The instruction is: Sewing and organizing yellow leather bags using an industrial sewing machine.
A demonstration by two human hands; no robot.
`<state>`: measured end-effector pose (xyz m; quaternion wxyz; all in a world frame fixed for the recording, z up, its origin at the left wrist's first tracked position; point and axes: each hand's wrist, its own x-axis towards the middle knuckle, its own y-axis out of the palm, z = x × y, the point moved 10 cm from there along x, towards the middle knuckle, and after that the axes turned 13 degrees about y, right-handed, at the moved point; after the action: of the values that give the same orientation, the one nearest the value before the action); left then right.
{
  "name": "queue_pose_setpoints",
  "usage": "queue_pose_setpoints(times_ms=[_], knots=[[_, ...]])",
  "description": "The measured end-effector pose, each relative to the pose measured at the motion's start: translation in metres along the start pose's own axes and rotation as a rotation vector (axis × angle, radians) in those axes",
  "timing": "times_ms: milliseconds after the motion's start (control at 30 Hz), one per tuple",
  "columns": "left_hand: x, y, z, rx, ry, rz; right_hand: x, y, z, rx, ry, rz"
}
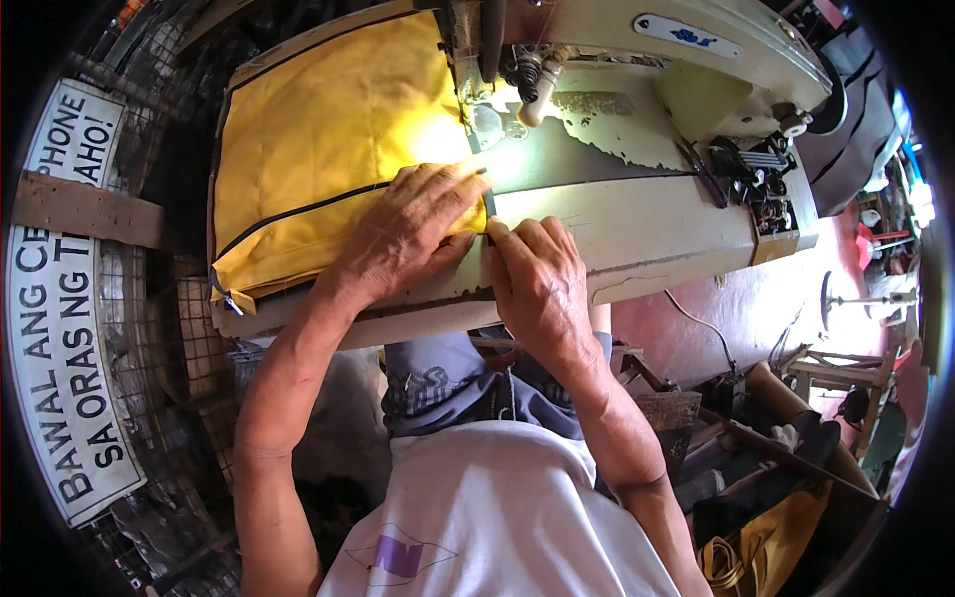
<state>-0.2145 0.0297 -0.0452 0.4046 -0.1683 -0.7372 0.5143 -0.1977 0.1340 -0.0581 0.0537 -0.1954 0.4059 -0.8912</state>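
A yellow fabric piece [328, 129] with dark edging lies on the left of the sewing machine table, its right edge running under the machine's needle area. My left hand [423, 219] rests on its near right corner, fingers stretched out over the cloth. At that same edge, the dark binding strip [488, 203] runs down between my hands. My right hand [542, 269] pinches the end of this strip at the corner, thumb and fingers closed. The sewing machine [696, 40] arches over the far side, with its lamp glare on the cloth. A zipper pull [231, 300] shows at the near left corner.
Scissors [704, 174] and a tray of bobbins and small metal parts [771, 189] sit on the table's right end. A wire grid with a white sign [75, 298] stands at the left. Yellow cloth [781, 532] lies low at the right, beside wooden pieces and a cable.
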Motion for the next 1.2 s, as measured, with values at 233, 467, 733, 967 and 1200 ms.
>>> queue_pose_setpoints(times_ms=[233, 467, 733, 967, 1200], knots=[[0.001, -0.002, -0.009, 0.069, 0.085, 0.045, 0.002, -0.001, 0.007, -0.031, -0.008, 0.050], [0.003, -0.005, -0.004, 0.027, 0.127, -0.027, 0.008, -0.003, 0.012, -0.068, -0.005, 0.064], [0.012, -0.001, 0.030, 0.014, 0.137, 0.014, 0.039, 0.012, 0.010, -0.137, -0.030, 0.000], [0.021, 0.002, 0.054, 0.028, 0.156, 0.019, 0.065, 0.022, 0.003, -0.089, -0.017, -0.025], [0.018, 0.004, 0.065, 0.017, 0.140, 0.000, 0.069, 0.024, 0.006, -0.113, -0.021, -0.075]])
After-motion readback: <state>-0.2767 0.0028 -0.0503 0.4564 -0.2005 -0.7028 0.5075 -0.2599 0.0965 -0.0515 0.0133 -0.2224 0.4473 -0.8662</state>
